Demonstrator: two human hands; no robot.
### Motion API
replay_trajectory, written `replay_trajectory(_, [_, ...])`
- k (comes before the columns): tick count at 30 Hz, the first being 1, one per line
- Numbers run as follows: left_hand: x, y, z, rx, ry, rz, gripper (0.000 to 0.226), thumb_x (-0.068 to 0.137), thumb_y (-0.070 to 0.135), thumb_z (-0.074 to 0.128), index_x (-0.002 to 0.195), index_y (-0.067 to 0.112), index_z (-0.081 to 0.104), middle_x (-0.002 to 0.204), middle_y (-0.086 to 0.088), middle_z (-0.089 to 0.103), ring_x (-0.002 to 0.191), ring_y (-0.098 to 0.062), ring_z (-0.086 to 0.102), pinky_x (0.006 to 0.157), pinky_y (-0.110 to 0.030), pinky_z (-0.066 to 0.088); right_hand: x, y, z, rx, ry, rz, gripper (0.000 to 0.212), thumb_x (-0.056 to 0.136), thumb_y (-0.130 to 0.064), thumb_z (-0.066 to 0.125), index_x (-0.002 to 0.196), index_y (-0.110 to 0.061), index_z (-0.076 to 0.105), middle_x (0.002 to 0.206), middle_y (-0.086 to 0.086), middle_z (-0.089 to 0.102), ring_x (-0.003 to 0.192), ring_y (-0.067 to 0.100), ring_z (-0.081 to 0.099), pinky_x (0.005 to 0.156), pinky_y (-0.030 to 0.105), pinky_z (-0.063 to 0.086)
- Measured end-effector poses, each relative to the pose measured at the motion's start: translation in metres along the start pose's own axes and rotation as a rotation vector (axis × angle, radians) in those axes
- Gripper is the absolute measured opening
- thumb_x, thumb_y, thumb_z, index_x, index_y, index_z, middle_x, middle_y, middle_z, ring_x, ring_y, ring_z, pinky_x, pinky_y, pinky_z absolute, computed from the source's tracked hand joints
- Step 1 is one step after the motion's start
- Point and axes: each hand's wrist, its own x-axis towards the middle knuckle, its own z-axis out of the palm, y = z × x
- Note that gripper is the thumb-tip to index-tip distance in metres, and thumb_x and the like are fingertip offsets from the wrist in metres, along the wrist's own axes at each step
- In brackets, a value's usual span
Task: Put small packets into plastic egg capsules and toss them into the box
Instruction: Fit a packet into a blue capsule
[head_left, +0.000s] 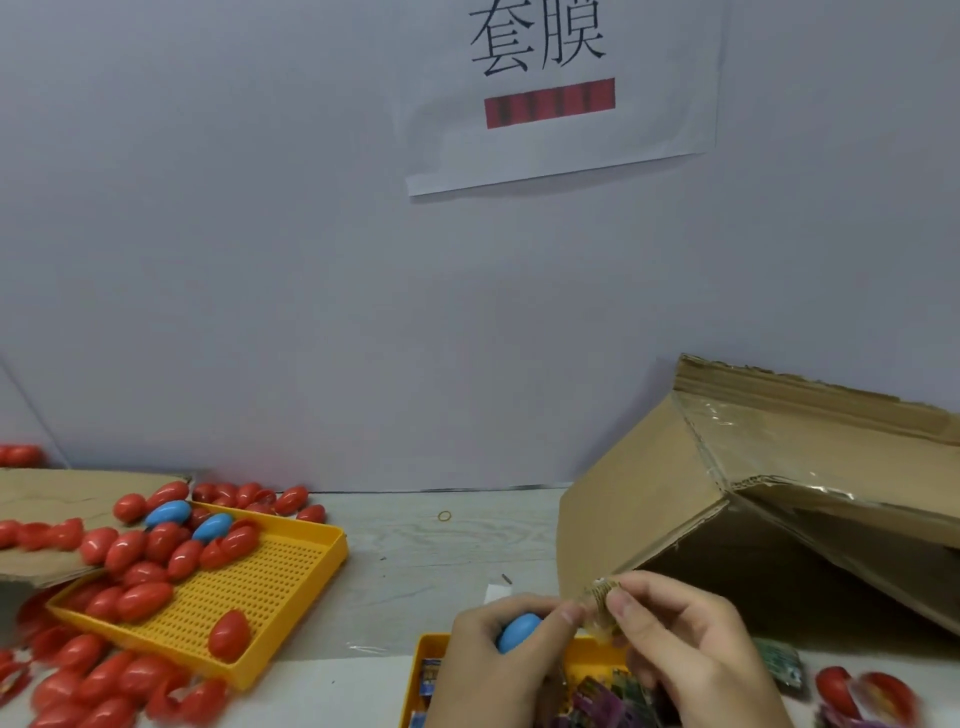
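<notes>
Two hands are busy: a blue capsule (519, 631) is gripped in the left hand (498, 670), while a small packet (602, 597) is pinched by the right hand (691, 644) just beside it. The packet would best be folded tight before being pushed in. More packets fill the near tray (434, 649). The box (727, 519) lies open behind the hands; nothing is seen blocking the toss. Red capsules (145, 556) crowd the yellow tray (291, 587).

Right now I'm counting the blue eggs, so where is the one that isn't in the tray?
In the head view, the blue egg is low and centre, gripped in the left hand beside the right hand, just above the small yellow tray of packets.
</notes>
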Motion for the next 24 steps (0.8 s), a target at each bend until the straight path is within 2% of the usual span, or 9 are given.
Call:
replay_trajectory(3, [0.005,-0.003,-0.001,-0.012,0.012,0.027,0.014,0.083,0.018,0.075,0.070,0.015,0.078,0.048,0.003,0.054,0.043,-0.012,0.047,0.046,-0.021,0.042,0.002,0.005,0.000,0.011,-0.039,-0.005,0.032,0.065,-0.035,0.066,0.085,-0.013,0.078,0.066,0.015,0.053,0.054,0.018,0.045,0.052,0.024,0.034])
replay_trajectory(7, [0.010,-0.009,0.001,0.058,0.071,0.057,0.019,0.081,0.017,0.077,0.063,0.018,0.076,0.051,0.006,0.057,0.047,-0.009,0.049,0.048,-0.019,0.043,0.006,0.013,-0.002,0.063,0.016,-0.021,0.028,0.058,-0.032,0.071,0.077,-0.013,0.079,0.085,-0.004,0.070,0.051,0.003,0.058,0.060,0.025,0.041])
replay_trajectory(10, [0.011,-0.013,0.004,0.159,0.134,0.101,0.014,0.080,0.022,0.079,0.067,0.016,0.076,0.070,0.001,0.065,0.060,-0.011,0.058,0.056,-0.019,0.051,0.008,0.018,-0.001,0.044,0.078,-0.059,0.066,0.037,-0.064,0.086,0.078,-0.013,0.079,0.089,-0.008,0.070,0.052,-0.001,0.058,0.059,0.017,0.046])
replay_trajectory(12, [0.011,-0.015,0.005,0.213,0.167,0.140,0.013,0.079,0.024,0.078,0.068,0.019,0.076,0.075,0.001,0.067,0.065,-0.011,0.061,0.062,-0.020,0.055,0.008,0.019,-0.001,0.061,0.104,-0.075,0.084,0.020,-0.071,0.084,0.078,-0.011,0.079,0.086,-0.008,0.069,0.052,-0.001,0.057,0.055,0.011,0.044])
replay_trajectory(14, [0.010,-0.014,0.005,0.245,0.197,0.169,0.013,0.079,0.025,0.078,0.067,0.021,0.076,0.072,0.002,0.068,0.066,-0.010,0.062,0.062,-0.017,0.054,0.008,0.019,-0.001,0.070,0.084,-0.081,0.078,0.027,-0.068,0.086,0.078,-0.010,0.079,0.084,-0.005,0.068,0.052,-0.001,0.057,0.053,0.011,0.044])
replay_trajectory(16, [0.009,-0.013,0.006,0.250,0.214,0.187,0.014,0.079,0.025,0.078,0.065,0.022,0.075,0.072,0.001,0.069,0.066,-0.009,0.063,0.061,-0.016,0.053,0.009,0.018,-0.002,0.085,0.068,-0.077,0.050,0.046,-0.049,0.085,0.077,-0.010,0.079,0.086,0.003,0.066,0.051,-0.001,0.056,0.053,0.010,0.044])
replay_trajectory(18, [0.009,-0.013,0.006,0.244,0.231,0.199,0.015,0.079,0.025,0.078,0.065,0.023,0.075,0.068,0.004,0.069,0.064,-0.007,0.063,0.058,-0.016,0.052,0.008,0.017,-0.001,0.110,0.055,-0.056,0.028,0.055,-0.028,0.075,0.077,-0.011,0.080,0.086,0.006,0.067,0.049,-0.001,0.057,0.051,0.009,0.043])
replay_trajectory(21, [0.009,-0.013,0.006,0.239,0.255,0.209,0.017,0.079,0.025,0.078,0.063,0.024,0.074,0.063,0.010,0.067,0.062,-0.004,0.063,0.055,-0.015,0.050,0.007,0.015,0.002,0.093,0.051,-0.057,0.025,0.060,-0.025,0.071,0.080,-0.013,0.080,0.089,0.004,0.071,0.050,0.000,0.058,0.048,0.009,0.041])
replay_trajectory(24, [0.009,-0.014,0.007,0.261,0.251,0.206,0.016,0.080,0.026,0.078,0.064,0.024,0.073,0.066,0.007,0.068,0.068,-0.010,0.065,0.060,-0.017,0.053,0.007,0.015,0.001,0.071,0.091,-0.049,0.032,0.056,-0.035,0.073,0.082,-0.019,0.080,0.097,-0.003,0.073,0.056,0.000,0.057,0.060,0.015,0.040])
